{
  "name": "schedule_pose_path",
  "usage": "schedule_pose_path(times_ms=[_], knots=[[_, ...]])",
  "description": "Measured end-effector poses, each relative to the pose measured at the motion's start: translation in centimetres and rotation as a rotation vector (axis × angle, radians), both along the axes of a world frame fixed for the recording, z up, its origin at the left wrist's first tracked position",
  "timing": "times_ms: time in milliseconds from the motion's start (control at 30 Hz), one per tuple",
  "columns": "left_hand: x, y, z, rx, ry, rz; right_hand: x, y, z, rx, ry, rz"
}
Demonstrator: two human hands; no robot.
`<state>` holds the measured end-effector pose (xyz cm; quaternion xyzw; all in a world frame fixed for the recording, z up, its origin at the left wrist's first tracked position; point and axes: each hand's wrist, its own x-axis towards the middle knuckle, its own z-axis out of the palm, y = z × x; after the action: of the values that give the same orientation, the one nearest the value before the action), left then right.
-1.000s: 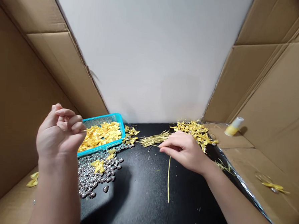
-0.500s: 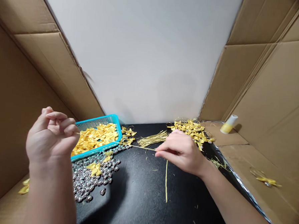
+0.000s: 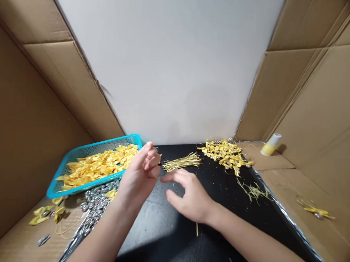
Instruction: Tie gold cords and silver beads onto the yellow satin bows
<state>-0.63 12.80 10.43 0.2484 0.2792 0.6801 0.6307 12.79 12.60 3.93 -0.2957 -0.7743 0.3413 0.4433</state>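
My left hand (image 3: 143,172) is raised near the middle, its fingers curled closed. A small yellow bit, which looks like the end of the gold cord (image 3: 156,177), shows at its lower fingers; the rest is hidden. Just right of it, my right hand (image 3: 190,196) has thumb and forefinger spread, with nothing visible between them. A short length of gold cord (image 3: 197,230) lies on the black table below that hand. Beyond both hands rests a bundle of cut gold cords (image 3: 182,162). Silver beads (image 3: 97,203) are spread to the left, partly behind my left forearm.
A turquoise basket (image 3: 53,187) of yellow ribbon bows (image 3: 100,162) stands at left. Bows with beads and cord loops (image 3: 226,155) are piled at back right, near cord scraps (image 3: 255,191). A white-yellow spool (image 3: 270,144) stands on cardboard (image 3: 278,183). Cardboard walls flank both sides.
My left hand has moved right, close to my right hand. The gold cord stretched between them is no longer visible. My right hand has opened its pinch and moved slightly down and left.
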Motion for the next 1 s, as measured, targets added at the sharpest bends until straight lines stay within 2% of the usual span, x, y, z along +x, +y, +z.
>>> schedule_pose_path(times_ms=[100, 200, 467, 1000], knots=[[1.1, -0.1, -1.1, -0.034, 0.048, -0.062, -1.2, -0.2, -1.4, -0.055, 0.036, -0.033], [1.2, -0.1, -1.4, -0.041, 0.068, -0.079, -1.3, 0.1, -2.0, -0.048, 0.065, -0.022], [1.0, 0.1, -1.1, -0.057, 0.057, -0.046, -0.3, 0.4, -1.6, 0.132, -0.024, 0.000], [1.1, 0.1, -1.2, -0.044, 0.068, -0.051, -0.2, 0.5, -1.6, 0.260, -0.084, -0.018]])
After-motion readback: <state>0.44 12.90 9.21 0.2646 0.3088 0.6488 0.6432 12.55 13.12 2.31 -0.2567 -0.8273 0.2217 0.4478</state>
